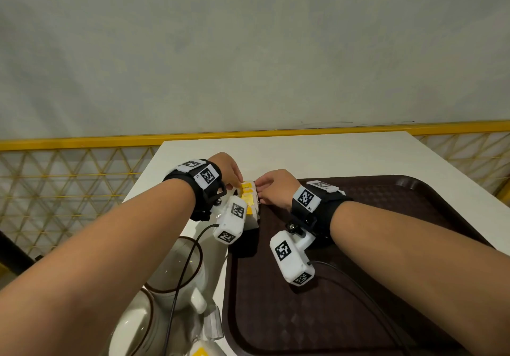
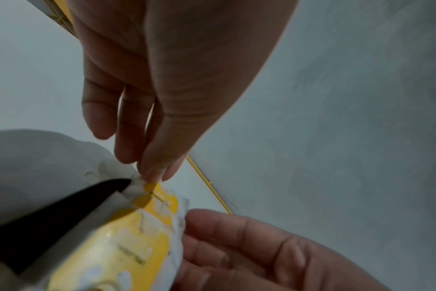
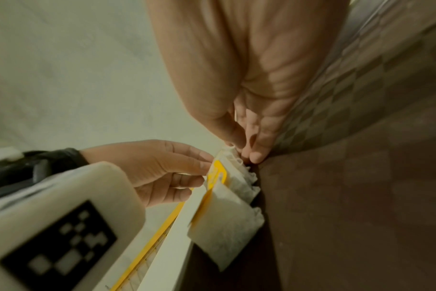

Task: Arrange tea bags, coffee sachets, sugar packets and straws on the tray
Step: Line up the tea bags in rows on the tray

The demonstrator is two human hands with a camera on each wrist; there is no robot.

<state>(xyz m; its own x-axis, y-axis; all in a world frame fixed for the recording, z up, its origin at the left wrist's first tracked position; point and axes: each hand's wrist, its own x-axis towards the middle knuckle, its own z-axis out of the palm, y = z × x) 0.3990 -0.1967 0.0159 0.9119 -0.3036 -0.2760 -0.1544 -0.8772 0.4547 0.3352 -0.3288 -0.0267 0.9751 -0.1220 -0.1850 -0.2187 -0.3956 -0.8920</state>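
A row of white tea bags (image 1: 248,199) with yellow tags stands on edge at the far left corner of the brown tray (image 1: 358,286). My left hand (image 1: 234,183) reaches in from the left, and in the left wrist view its thumb and fingers (image 2: 151,173) pinch the top of one tea bag (image 2: 142,236). My right hand (image 1: 260,188) sits on the row's other side. In the right wrist view its straight fingers (image 3: 258,153) touch the far end of the tea bags (image 3: 227,216) above the tray (image 3: 361,196). The bags' lower parts are hidden by the wrist camera.
Two white cups (image 1: 176,273) with brown rims stand on the white table (image 1: 303,157) left of the tray, under my left forearm. Clear-wrapped packets (image 1: 212,325) lie beside them. A yellow-railed lattice fence (image 1: 69,190) runs behind the table.
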